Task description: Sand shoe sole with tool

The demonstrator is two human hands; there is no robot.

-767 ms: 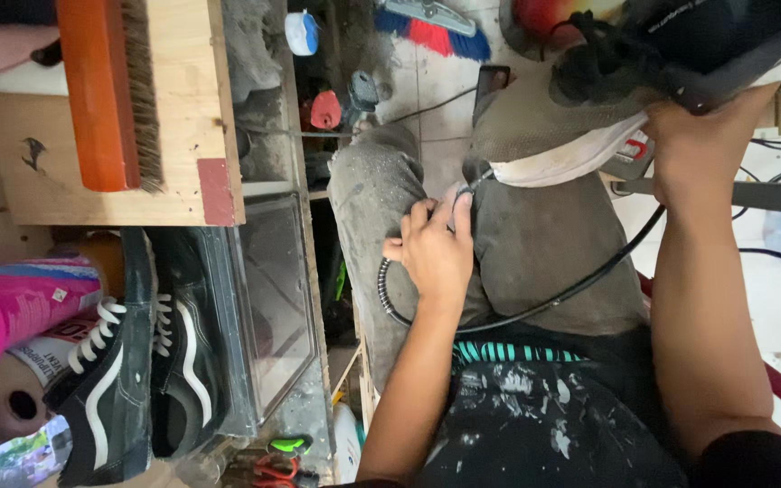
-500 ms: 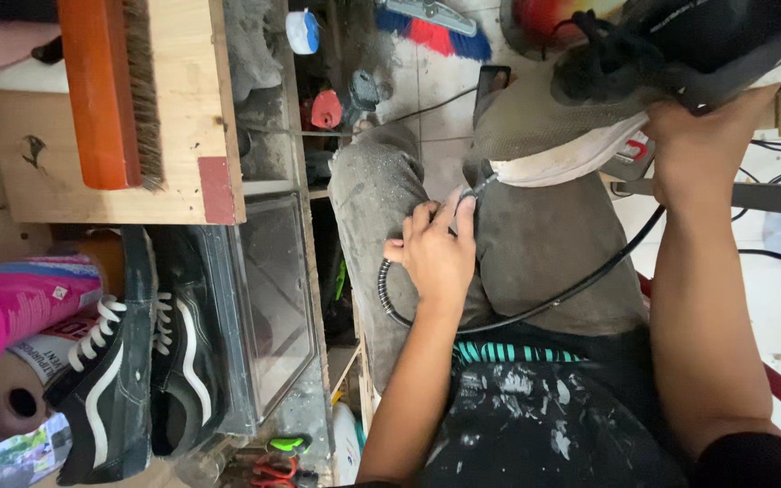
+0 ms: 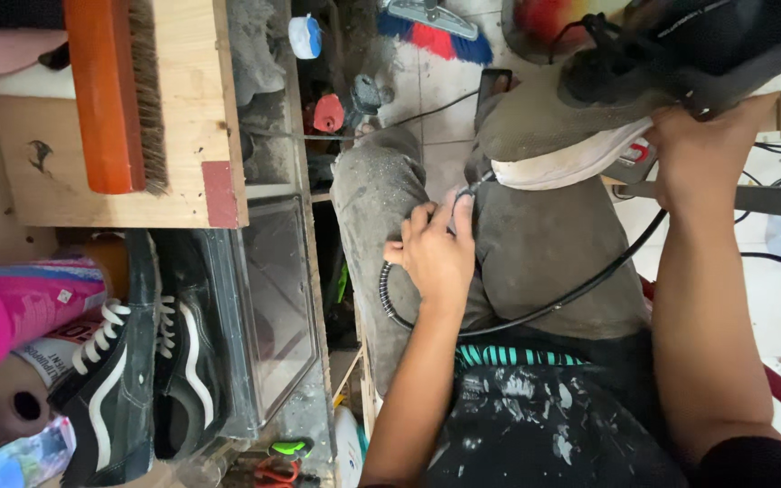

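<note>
My left hand (image 3: 436,253) rests on my grey trouser leg and grips a slim rotary tool handpiece (image 3: 474,187) whose black flexible cable (image 3: 571,294) loops across my lap. The tool's tip points at the white sole edge of a grey shoe (image 3: 553,136). My right hand (image 3: 702,158) holds that shoe from the right side, under a black upper part (image 3: 725,45).
A wooden board (image 3: 192,108) carries an orange-backed brush (image 3: 110,90). A pair of black sneakers with white stripes (image 3: 137,361) lies beside a clear plastic box (image 3: 268,298). A pink bottle (image 3: 11,307) lies at the left. A broom head (image 3: 436,27) rests on the tiled floor.
</note>
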